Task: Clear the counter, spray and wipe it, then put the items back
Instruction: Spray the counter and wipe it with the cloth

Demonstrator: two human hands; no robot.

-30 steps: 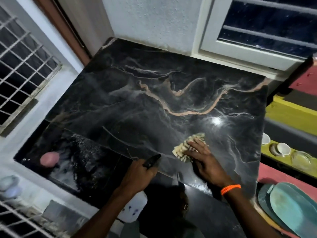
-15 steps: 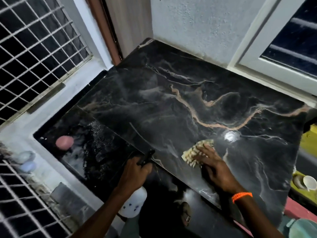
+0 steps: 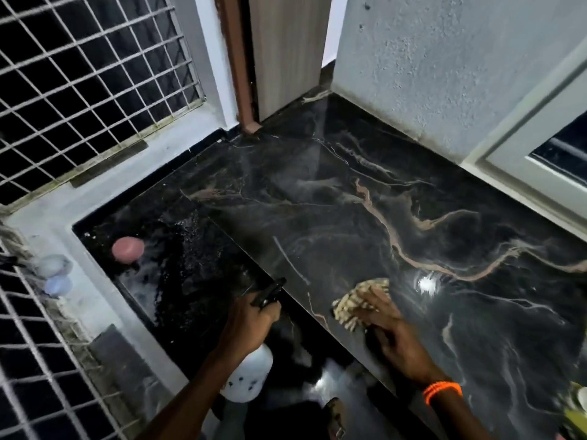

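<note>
The black marble counter (image 3: 365, 192) with tan veins fills the middle of the view and carries no items. My left hand (image 3: 249, 325) grips a white spray bottle (image 3: 249, 374) by its black trigger head (image 3: 268, 293), held over the counter's near left edge with the nozzle pointing toward the far left. A faint mist hangs over the far left of the counter. My right hand (image 3: 394, 338) lies flat on a beige, nubby cloth (image 3: 355, 301), pressing it onto the counter near the front edge.
A lower wet black ledge (image 3: 178, 265) lies left of the counter with a pink round object (image 3: 127, 249) on it. Grilled windows stand at left, a wooden door frame (image 3: 241, 65) at the back, a white wall and window frame at right.
The view has swung left and closer. The cloth and my right hand have stayed near the front edge; the bottle nozzle stays aimed far left, with mist now visible.
</note>
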